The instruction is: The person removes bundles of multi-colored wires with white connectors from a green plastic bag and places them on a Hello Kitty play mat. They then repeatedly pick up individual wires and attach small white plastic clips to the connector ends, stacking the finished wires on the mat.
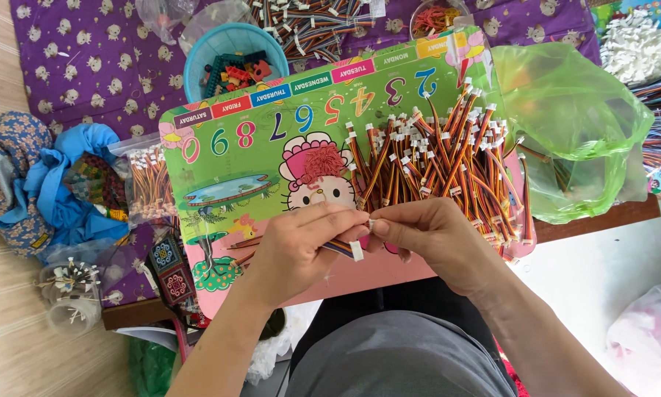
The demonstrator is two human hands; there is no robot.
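Left hand [301, 246] and right hand [433, 235] meet over the near edge of a colourful laminated children's board [257, 158], which lies across the lap as a working surface.

Left fingers [330, 220] pressed together, pinching a short multicoloured ribbon wire lead with a small white plastic connector [354, 250]; the connector pokes out just below the left fingertips. Long axis of the lead runs roughly left-to-right and dips slightly toward the right hand. Most of its length is hidden under the left palm.

Right fingers [389, 224] closed in a pinch on a tiny white piece [371, 225], touching the left fingertips. What it is, too small to tell. Both hands sit equally close to the connector; the right thumb is just above it.

Heap of orange, red and black wire leads with white connectors [440, 165] lies on the board just beyond the right hand. Green translucent plastic bag [573, 125] to the right. Blue plastic bowl of small parts [231, 62] at the far side, on purple patterned cloth [88, 59].
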